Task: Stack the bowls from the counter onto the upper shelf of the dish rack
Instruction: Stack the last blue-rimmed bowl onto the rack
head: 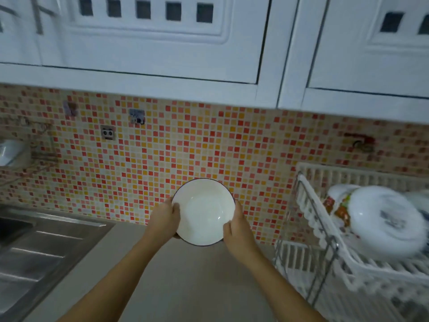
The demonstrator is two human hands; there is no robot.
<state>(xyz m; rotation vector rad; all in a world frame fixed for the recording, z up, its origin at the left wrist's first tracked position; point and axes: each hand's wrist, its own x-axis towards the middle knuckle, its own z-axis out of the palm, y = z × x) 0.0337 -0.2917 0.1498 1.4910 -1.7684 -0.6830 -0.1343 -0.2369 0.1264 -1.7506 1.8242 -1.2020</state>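
Note:
A white bowl (204,211) with a thin dark rim is held up above the counter, its inside facing me. My left hand (166,219) grips its left edge with the thumb over the rim. My right hand (238,228) grips its lower right edge the same way. The white dish rack (325,231) stands to the right. Its upper shelf holds a large white bowl (385,221) lying tilted, with patterned dishes behind it.
A steel sink (34,247) with a ribbed drainer fills the lower left. The beige counter (185,287) runs under my arms. A mosaic tile wall is behind, and white cupboards (151,43) hang overhead. The rack's lower shelf (294,256) shows under the upper one.

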